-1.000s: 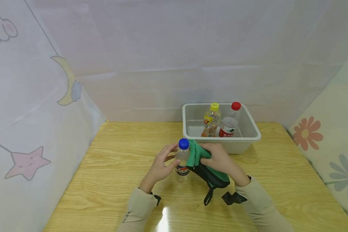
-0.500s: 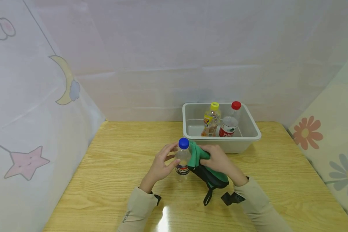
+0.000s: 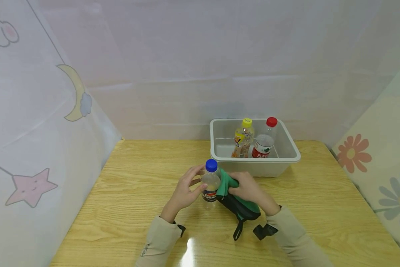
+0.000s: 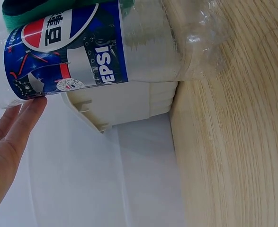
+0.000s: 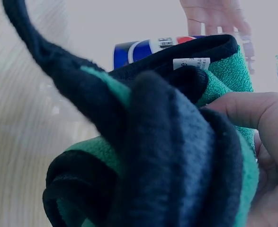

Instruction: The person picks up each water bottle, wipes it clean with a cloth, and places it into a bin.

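Observation:
A clear plastic Pepsi bottle with a blue cap stands upright on the table. My left hand holds it from the left, thumb in front and fingers round the back; the left wrist view shows fingertips against the label. In my right hand is a bunched green cloth with black edging and a hanging loop. The cloth lies against the bottle's right side, and its folds fill much of the right wrist view.
Behind the hands, a light grey plastic bin stands on the wooden table. It contains a yellow-capped bottle and a red-capped bottle. Printed white sheets hang at the back and sides.
My right hand and the green cloth have shifted slightly down and toward me along the bottle's right side. My left hand and the bottle have stayed in place.

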### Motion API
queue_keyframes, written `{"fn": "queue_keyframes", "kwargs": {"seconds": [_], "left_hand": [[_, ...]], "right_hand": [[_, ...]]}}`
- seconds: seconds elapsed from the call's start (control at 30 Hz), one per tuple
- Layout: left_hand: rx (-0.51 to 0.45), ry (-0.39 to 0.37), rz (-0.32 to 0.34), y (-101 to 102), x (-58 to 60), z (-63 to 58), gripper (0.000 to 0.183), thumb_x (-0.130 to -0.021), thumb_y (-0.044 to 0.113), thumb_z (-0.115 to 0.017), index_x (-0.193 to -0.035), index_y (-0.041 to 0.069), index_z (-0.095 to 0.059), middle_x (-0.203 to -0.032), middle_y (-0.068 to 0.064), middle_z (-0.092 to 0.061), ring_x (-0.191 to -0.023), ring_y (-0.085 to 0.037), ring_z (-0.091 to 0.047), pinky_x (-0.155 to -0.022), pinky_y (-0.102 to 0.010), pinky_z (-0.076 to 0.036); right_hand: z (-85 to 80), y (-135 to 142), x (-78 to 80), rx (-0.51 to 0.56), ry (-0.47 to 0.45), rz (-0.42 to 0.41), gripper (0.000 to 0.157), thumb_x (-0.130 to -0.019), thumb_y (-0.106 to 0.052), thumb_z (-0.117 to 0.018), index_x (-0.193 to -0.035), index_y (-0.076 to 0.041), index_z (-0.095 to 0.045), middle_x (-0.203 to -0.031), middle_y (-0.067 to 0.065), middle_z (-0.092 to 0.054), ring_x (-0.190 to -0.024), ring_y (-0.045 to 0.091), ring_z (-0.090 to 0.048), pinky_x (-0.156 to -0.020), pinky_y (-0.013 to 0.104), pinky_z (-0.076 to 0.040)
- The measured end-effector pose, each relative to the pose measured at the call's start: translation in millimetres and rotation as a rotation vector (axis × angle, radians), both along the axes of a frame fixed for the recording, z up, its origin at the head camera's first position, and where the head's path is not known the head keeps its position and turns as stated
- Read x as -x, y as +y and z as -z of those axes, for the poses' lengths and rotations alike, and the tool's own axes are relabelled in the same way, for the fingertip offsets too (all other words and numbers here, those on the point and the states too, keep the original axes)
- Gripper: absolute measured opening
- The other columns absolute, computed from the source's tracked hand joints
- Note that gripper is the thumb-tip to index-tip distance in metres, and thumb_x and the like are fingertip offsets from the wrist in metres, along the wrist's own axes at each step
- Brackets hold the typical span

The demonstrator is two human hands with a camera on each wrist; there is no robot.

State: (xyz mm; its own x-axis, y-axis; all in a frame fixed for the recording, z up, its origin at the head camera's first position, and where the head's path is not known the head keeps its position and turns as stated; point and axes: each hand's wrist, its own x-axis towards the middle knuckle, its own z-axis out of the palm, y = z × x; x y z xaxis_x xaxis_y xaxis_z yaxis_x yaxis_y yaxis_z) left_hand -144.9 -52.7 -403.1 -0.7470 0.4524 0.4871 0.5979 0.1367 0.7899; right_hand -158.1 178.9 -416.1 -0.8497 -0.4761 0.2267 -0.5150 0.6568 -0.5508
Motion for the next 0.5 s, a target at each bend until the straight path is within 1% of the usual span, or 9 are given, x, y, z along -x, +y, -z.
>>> {"fn": "queue_keyframes", "kwargs": {"seconds": [0.2, 0.4, 0.5], "left_hand": [[0.000, -0.003, 0.000, 0.1, -0.1, -0.3, 0.050, -0.083, -0.009, -0.059, -0.129, -0.012, -0.039, -0.122, -0.028, -0.046, -0.108, -0.040, -0.050, -0.081, -0.046, -0.049], [0.000, -0.008, -0.002, 0.5, -0.9, -1.4, 0.050, -0.083, -0.009, -0.058, -0.129, -0.012, -0.039, -0.121, -0.028, -0.046, -0.108, -0.040, -0.050, -0.082, -0.046, -0.049], [0.000, -0.011, -0.003, 0.8, -1.3, -2.1, 0.050, -0.083, -0.009, -0.058, -0.129, -0.012, -0.039, -0.122, -0.028, -0.046, -0.108, -0.040, -0.050, -0.082, -0.046, -0.049]], "right_hand": [[9.3, -2.2, 2.3, -0.021, -0.019, 0.000, 0.039, -0.066, -0.002, -0.066, -0.105, 0.001, -0.066, -0.091, 0.009, -0.066, -0.064, 0.009, -0.047, -0.055, 0.022, -0.038], [13.6, -3.8, 3.6, -0.046, -0.055, 0.007, 0.040, -0.066, -0.002, -0.066, -0.106, 0.001, -0.065, -0.090, 0.009, -0.066, -0.065, 0.010, -0.047, -0.055, 0.023, -0.038], [14.7, -4.1, 3.9, -0.057, -0.076, 0.010, 0.042, -0.066, -0.002, -0.066, -0.108, 0.002, -0.064, -0.088, 0.008, -0.065, -0.063, 0.011, -0.045, -0.054, 0.023, -0.036]]}}
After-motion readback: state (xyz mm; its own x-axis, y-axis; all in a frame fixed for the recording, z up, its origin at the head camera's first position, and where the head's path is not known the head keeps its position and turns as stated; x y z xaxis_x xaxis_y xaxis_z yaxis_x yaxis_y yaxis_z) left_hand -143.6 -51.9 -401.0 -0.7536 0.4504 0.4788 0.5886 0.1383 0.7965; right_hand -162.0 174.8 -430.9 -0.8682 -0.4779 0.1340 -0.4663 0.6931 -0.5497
